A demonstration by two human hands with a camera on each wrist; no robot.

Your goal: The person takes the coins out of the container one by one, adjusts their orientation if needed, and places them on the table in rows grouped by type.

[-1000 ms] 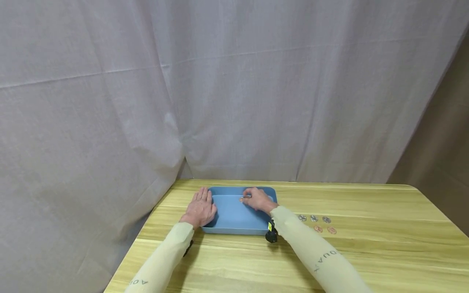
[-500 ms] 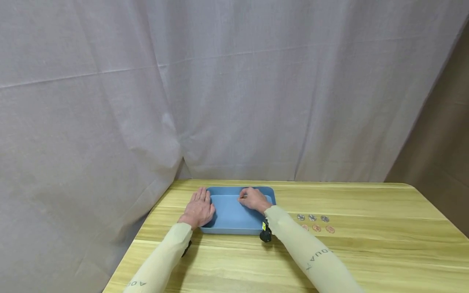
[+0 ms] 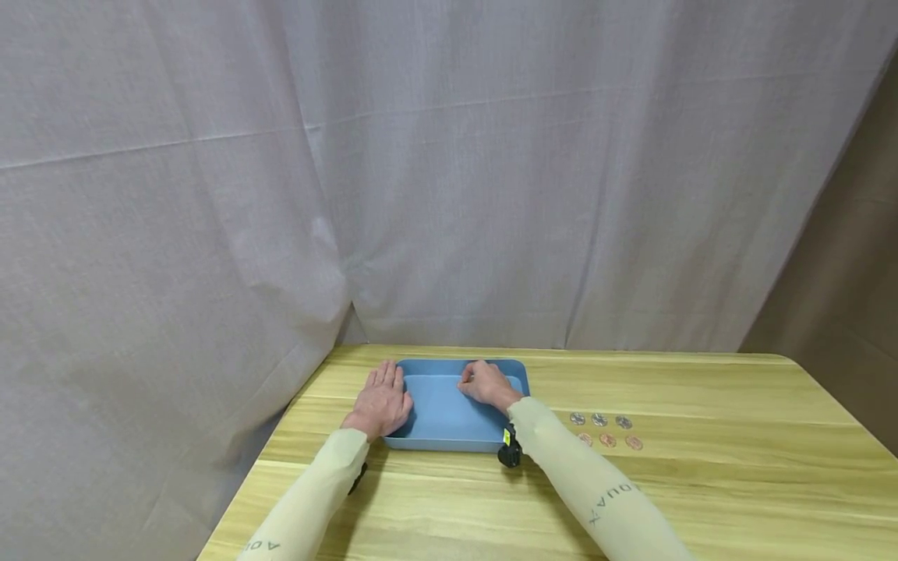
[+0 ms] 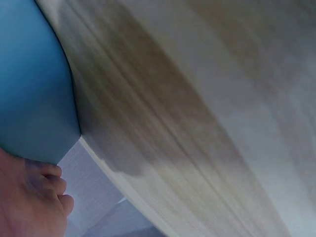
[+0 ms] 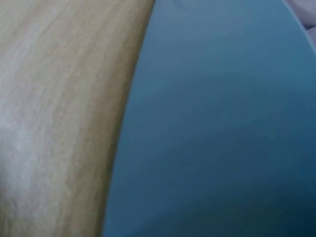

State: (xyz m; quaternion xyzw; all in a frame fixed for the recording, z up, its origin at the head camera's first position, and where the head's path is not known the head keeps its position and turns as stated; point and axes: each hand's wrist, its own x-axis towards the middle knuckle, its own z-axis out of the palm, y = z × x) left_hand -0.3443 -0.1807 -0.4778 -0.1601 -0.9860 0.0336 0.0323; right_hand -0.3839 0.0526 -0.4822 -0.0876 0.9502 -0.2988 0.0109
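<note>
A shallow blue tray (image 3: 449,413) sits on the wooden table near its back edge. My left hand (image 3: 379,401) rests along the tray's left rim, its fingers straight and pointing away from me. In the left wrist view part of that hand (image 4: 34,202) shows beside the tray's outer wall (image 4: 34,94). My right hand (image 3: 487,383) is over the right half of the tray, thumb and fingertips brought together in a pinch low over the tray floor. The copper coin seen at these fingertips earlier is hidden by them now. The right wrist view shows just the tray's wall (image 5: 212,123) and tabletop.
Right of the tray, silver coins (image 3: 599,419) lie in a row, with a row of copper coins (image 3: 607,440) nearer me; the right sleeve (image 3: 589,475) passes close by them. A grey curtain (image 3: 463,195) hangs behind the table (image 3: 737,436).
The right hand has shifted slightly left, and the copper coin visible at its fingertips has gone out of sight behind them. Another copper coin has come out from behind the sleeve. The left hand stays put.
</note>
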